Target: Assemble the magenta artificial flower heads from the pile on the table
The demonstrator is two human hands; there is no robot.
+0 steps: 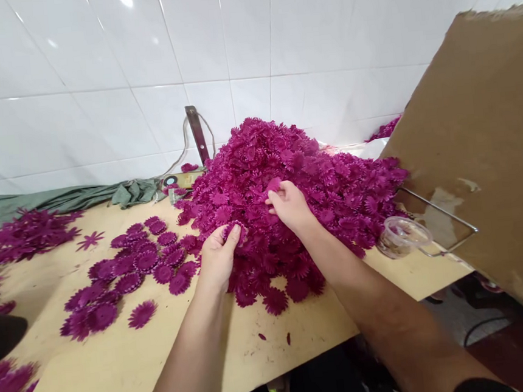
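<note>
A tall heap of magenta fabric flower pieces [258,153] fills the middle of the wooden table [121,367]. My left hand [219,257] is closed at the heap's left side, pinching magenta flower pieces [236,230] between thumb and fingers; how many is hard to tell. Over the front of the heap, my right hand [290,206] pinches a single magenta petal piece [273,185] by its edge. To the left of my left hand lie several stacked round flower pieces [146,261], spread in a loose group. One separate flower [142,314] lies closer to me.
Larger star-shaped petals [31,234] are piled at the far left, beside a green cloth [74,200] along the tiled wall. A clear plastic cup [402,235] and a bent metal rod [441,211] stand near a large cardboard sheet [487,158] on the right.
</note>
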